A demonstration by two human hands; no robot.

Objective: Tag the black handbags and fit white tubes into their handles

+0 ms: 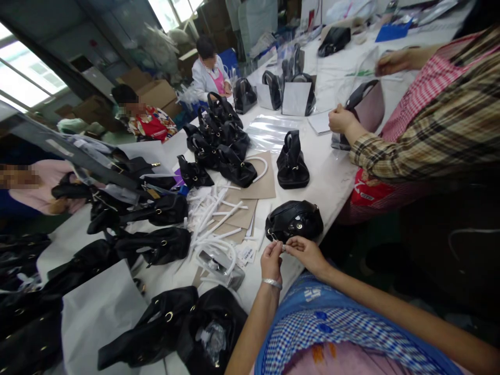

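My left hand (pixel 272 261) and my right hand (pixel 307 252) meet at the near edge of the white table (pixel 332 177), fingertips pinched together on a small pale item that is too small to identify. Just beyond them lies a black handbag (pixel 294 220) on its side, almost touching my fingers. A silver bracelet circles my left wrist. To the left of my hands sit a pile of white tubing (pixel 213 229) and small printed tags (pixel 247 254).
Several black handbags cover the table, one upright (pixel 292 164), a cluster (pixel 221 140) farther back, more at the left and near edge. Cardboard sheets (pixel 250 192) lie in the middle. A co-worker in a plaid sleeve (pixel 422 140) handles a bag at right; other people sit at far left.
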